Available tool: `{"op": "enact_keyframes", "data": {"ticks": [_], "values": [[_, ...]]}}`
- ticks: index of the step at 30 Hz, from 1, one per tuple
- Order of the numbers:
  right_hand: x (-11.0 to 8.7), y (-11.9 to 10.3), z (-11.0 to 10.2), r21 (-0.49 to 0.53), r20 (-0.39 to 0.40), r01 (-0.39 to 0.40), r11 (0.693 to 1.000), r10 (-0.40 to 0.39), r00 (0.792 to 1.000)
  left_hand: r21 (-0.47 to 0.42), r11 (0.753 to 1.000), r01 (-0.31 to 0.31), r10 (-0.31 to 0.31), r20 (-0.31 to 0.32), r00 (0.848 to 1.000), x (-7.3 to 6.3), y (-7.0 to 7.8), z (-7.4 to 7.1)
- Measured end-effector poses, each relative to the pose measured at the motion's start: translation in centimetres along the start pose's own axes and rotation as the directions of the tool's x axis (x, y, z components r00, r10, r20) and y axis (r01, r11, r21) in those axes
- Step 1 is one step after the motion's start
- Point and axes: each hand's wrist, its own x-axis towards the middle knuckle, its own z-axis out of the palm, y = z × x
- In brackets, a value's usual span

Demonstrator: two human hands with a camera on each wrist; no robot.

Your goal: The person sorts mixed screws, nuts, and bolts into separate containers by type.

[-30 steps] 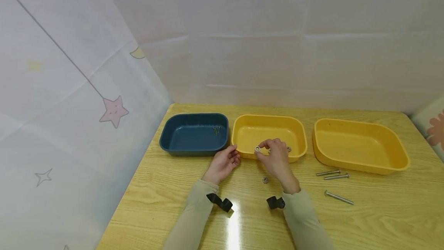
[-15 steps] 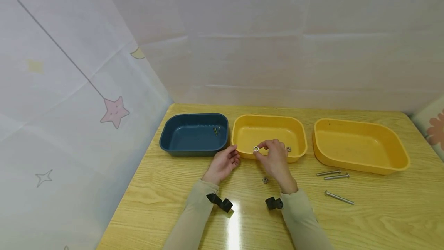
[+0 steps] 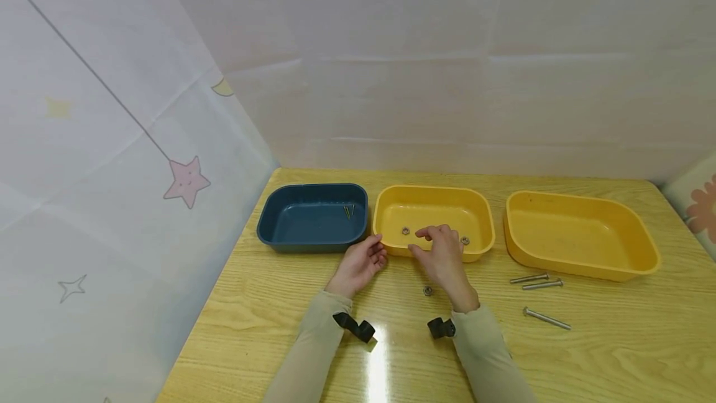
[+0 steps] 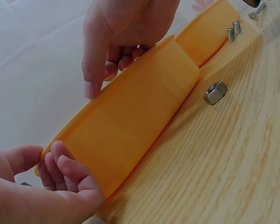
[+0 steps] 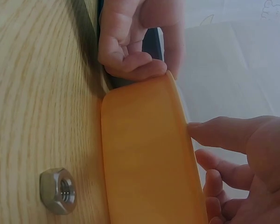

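My left hand (image 3: 360, 264) pinches the front left corner of the middle yellow bin (image 3: 431, 213), thumb and fingers on its rim. Over that bin's front edge is my right hand (image 3: 444, 257), thumb and forefinger spread apart with nothing between them. Inside the bin lie a steel hex nut (image 3: 406, 231) left of the right fingertips and another nut (image 3: 465, 240) to the right of the hand. On the table in front of the bin sits one more hex nut (image 5: 59, 191), large in the right wrist view. The right hand hides part of the bin floor.
A dark blue bin (image 3: 302, 222) holding a few small brass-coloured screws (image 3: 348, 211) stands to the left. At right is a second yellow bin (image 3: 582, 229), with three long bolts (image 3: 547, 318) lying on the wooden table in front of it.
The right hand has moved slightly left and let go of the nut, which now lies on the bin floor. The left hand has stayed at the bin's corner.
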Motion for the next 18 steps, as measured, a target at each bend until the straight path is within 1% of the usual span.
{"op": "enact_keyframes", "data": {"ticks": [8, 18], "values": [[0.02, 0.07, 0.05, 0.005, 0.011, -0.012, 1.000, 0.012, 1.000, -0.007, 1.000, -0.001, 0.001, 0.000, 1.000, -0.04, -0.06, -0.07], [0.06, 0.20, -0.04, 0.001, 0.015, -0.007, 1.000, 0.007, 1.000, -0.012, 1.000, 0.000, 0.000, 0.001, 1.000, -0.19, 0.12, 0.07]]}}
